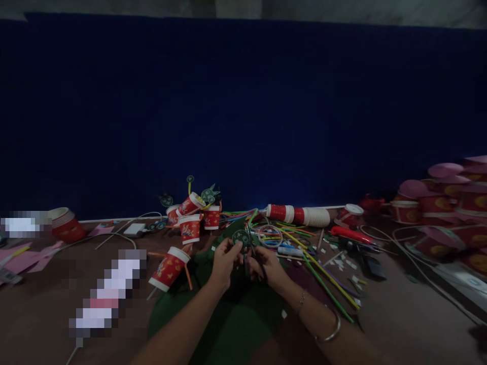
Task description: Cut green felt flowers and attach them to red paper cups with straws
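This looks like an improvised handicraft corner; whether it belongs to a home, a school or a workshop cannot be told. A brown tabletop runs up to a plain, dark blue upright panel on the far side. Red paper cups with white rims and printed figures stand and lie left of centre, some with thin coloured stems attached. Loose multicoloured craft stems and small white paper scraps litter the right of centre, beside a round, dark green cutout with a pale pattern. Flat pink paper pieces lie far left.
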The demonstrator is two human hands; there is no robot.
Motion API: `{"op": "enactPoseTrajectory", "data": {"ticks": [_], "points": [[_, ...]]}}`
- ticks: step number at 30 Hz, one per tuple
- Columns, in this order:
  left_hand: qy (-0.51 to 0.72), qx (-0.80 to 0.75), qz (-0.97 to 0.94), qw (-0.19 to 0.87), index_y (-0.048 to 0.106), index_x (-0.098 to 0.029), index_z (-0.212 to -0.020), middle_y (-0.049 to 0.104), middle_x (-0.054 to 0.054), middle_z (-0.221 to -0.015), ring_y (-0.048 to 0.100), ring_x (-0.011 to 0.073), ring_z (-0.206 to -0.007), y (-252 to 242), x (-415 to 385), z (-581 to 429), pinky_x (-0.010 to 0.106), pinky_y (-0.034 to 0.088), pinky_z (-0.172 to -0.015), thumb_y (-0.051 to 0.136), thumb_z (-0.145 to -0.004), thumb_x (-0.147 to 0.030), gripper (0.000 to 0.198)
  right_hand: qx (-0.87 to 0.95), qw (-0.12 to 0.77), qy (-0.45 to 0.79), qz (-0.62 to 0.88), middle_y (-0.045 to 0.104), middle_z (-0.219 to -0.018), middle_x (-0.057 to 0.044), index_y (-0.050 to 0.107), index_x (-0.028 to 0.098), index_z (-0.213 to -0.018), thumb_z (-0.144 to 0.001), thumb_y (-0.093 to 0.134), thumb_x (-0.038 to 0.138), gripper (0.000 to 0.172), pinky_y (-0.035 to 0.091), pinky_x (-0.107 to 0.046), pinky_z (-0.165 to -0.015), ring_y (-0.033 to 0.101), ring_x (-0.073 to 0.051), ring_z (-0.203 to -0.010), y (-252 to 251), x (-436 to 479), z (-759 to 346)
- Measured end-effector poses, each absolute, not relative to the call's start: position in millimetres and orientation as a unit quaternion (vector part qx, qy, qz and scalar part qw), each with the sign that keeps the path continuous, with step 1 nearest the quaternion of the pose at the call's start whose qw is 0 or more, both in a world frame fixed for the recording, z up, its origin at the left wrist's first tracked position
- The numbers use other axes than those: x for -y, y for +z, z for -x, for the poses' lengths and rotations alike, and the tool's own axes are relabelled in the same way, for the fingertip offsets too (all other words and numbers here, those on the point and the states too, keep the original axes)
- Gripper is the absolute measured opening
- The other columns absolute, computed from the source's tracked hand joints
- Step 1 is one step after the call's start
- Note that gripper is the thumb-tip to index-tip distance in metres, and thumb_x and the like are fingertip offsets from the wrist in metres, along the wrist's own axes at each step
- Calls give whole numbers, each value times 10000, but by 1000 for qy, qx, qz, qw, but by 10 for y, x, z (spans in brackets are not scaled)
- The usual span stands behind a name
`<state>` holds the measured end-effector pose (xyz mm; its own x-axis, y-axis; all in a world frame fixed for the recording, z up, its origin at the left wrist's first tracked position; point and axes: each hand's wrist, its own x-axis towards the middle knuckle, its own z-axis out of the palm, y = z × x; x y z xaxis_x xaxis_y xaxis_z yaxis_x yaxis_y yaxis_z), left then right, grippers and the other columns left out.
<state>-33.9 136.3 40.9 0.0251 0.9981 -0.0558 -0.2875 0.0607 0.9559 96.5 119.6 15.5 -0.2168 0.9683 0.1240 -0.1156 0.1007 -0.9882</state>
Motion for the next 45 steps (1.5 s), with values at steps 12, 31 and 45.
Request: {"op": "enactPoseTrajectory", "data": {"ticks": [12,31,45], "points": [[548,-418,-402,603,436,-177,-648,597,-37,-533,428,40,-335,444,-1377,361,135,270,-309,720,-582,-357,343,562,495,534,391,501,-479,59,516,159,-717,-687,649,436,308,387,-183,-360,460,-74,-373,181,-1186,-963],[558,-389,-405,611,421,-177,-636,571,-47,-516,440,45,-343,430,-1404,380,137,270,-308,719,-592,-338,341,543,486,535,428,468,-442,75,507,170,-668,-645,666,414,292,342,-159,-292,406,-54,-321,277,-1164,-956],[527,-387,-391,647,453,-187,-719,565,-53,-519,451,47,-355,448,-1393,400,128,291,-328,716,-590,-331,327,571,485,535,392,514,-480,56,516,159,-705,-668,658,458,333,370,-170,-345,466,-70,-364,222,-1187,-1003]]}}
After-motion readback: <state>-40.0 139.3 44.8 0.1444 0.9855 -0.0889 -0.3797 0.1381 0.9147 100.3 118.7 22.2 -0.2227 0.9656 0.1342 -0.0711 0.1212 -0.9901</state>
